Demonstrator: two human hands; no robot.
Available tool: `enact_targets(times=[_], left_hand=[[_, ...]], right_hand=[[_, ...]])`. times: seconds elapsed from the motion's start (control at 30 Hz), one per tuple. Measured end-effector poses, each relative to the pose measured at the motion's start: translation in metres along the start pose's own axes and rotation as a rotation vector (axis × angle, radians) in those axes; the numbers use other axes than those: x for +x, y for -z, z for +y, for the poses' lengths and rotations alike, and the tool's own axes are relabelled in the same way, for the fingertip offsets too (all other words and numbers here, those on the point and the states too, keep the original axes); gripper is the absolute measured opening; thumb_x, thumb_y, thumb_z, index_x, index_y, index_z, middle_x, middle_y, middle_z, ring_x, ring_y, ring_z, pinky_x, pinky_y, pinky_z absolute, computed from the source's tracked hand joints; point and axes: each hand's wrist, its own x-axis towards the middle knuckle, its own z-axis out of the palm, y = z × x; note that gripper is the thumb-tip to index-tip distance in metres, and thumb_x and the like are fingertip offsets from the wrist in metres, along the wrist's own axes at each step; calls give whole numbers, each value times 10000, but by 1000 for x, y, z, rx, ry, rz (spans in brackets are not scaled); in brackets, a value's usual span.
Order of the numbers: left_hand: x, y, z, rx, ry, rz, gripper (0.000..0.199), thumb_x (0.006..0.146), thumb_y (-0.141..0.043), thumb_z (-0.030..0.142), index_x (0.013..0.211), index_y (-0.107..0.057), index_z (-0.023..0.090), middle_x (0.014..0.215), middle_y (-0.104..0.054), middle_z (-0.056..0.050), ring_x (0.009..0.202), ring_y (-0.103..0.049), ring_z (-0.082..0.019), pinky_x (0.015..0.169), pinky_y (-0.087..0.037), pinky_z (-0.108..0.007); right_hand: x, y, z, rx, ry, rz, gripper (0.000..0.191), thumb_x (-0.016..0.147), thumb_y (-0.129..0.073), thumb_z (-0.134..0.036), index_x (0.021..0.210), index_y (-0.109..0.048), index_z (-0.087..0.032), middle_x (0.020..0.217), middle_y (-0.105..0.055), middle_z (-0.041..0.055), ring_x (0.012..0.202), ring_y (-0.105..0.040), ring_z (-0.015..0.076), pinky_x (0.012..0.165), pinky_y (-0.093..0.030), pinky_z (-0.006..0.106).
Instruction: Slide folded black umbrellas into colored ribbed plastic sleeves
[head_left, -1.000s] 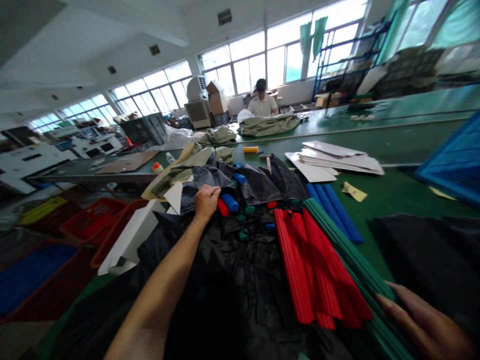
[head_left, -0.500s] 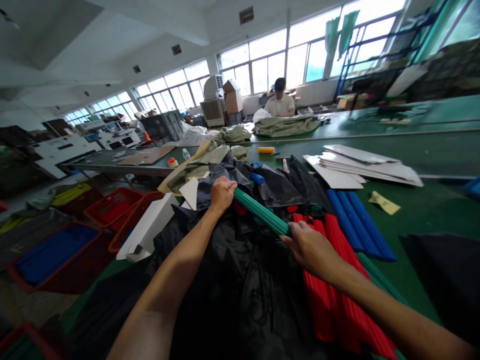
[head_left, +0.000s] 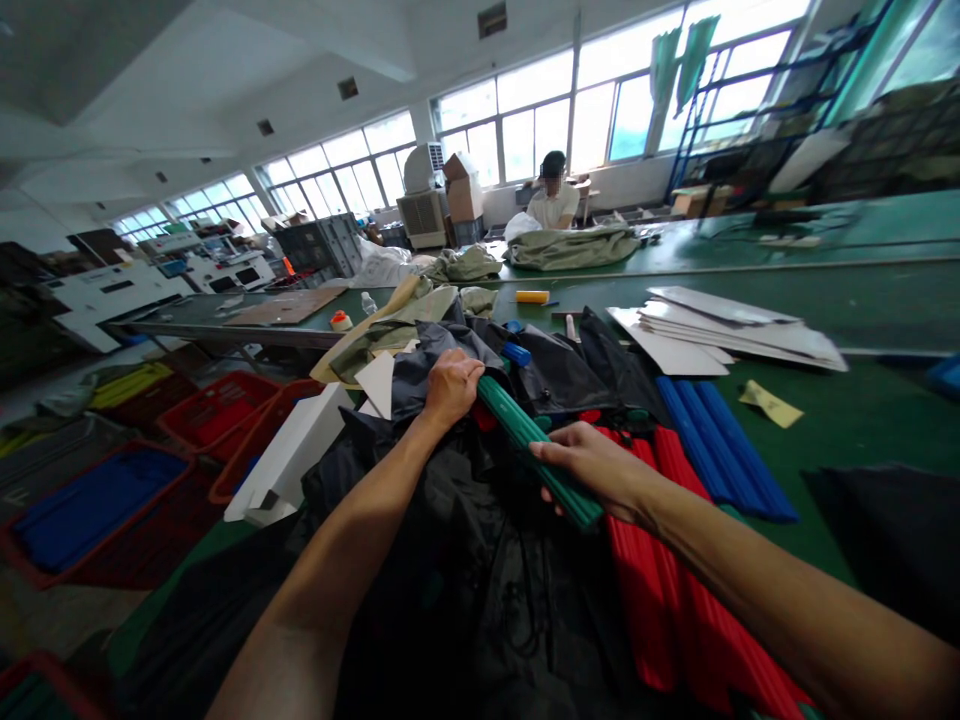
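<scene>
A green ribbed bundle (head_left: 517, 415) slants down to the right above black fabric (head_left: 450, 520). My left hand (head_left: 454, 385) is closed at its upper end, fingers wrapped round fabric or the bundle's tip; the exact grip is partly hidden. My right hand (head_left: 589, 465) grips the bundle nearer its lower end, thumb on top, with the end sticking out below the fingers. Red ribbed bundles (head_left: 697, 560) lie to the right of the black fabric, and blue ribbed ones (head_left: 724, 445) lie beyond them. A small blue piece (head_left: 517, 353) shows just above the green bundle.
White boards (head_left: 727, 330) are stacked on the green table (head_left: 885, 400), near a yellow paper (head_left: 771, 404). A white box (head_left: 289, 455) sits at the left, beside red crates (head_left: 217, 410) on the floor. Across the table, a person (head_left: 553, 200) sits behind olive fabric (head_left: 570, 248).
My right hand has moved left along the green bundle, whose lower end now shows past the fingers. The bundle tilts more steeply, and my left hand has shifted slightly right.
</scene>
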Motion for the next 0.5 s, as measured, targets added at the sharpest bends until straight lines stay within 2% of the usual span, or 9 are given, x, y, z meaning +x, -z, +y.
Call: enact_targets(times=[0.07,0.1,0.2,0.3,0.37,0.43,0.5], left_hand=[[2,1,0,-49,22,-9,233,869,-514,232,804,-728,169,746,-633,-54,771,-560,-174,766,-432,-289],[3,1,-1,-80,40,-11,230,865,-515,225,798,-727,168,739,-633,-50,762,-564,-168,755,-435,-282],[6,1,-6,-143,98,-11,204,843,-534,212,790,-726,167,728,-636,-41,749,-576,-159,735,-439,-270],[7,0,-13,-162,174,18,186,828,-549,214,772,-723,176,730,-644,-35,740,-581,-155,728,-440,-266],[6,-1,-17,-185,217,43,182,824,-553,220,758,-717,177,740,-651,-34,739,-585,-152,724,-441,-263],[3,-2,-19,-220,247,59,177,820,-555,220,750,-711,176,749,-654,-31,732,-589,-148,720,-442,-261],[0,-3,-21,-254,273,63,169,814,-558,218,744,-706,171,742,-651,-28,718,-588,-144,712,-442,-259]], right_hand=[[25,-3,-13,-101,81,7,24,787,-524,-169,802,-531,-152,552,-579,4,463,-558,134,449,-476,249],[38,-5,-21,-221,129,32,53,770,-519,-139,813,-550,-145,581,-594,10,484,-571,135,469,-482,247],[72,-14,-47,-695,274,165,82,764,-575,-193,807,-602,-129,707,-653,67,621,-633,180,561,-499,264],[83,-29,-55,-915,364,286,209,749,-640,-251,898,-631,-104,932,-663,163,874,-639,274,733,-494,333],[79,-37,-42,-992,478,405,378,796,-605,-319,1092,-588,-84,1127,-595,224,1027,-573,329,822,-464,408],[75,-40,-17,-1091,703,554,574,828,-555,-455,1258,-490,-80,1287,-487,250,1154,-468,368,890,-415,480],[78,-39,11,-1143,941,670,675,833,-512,-542,1321,-435,-82,1358,-420,245,1225,-378,377,939,-359,516]])
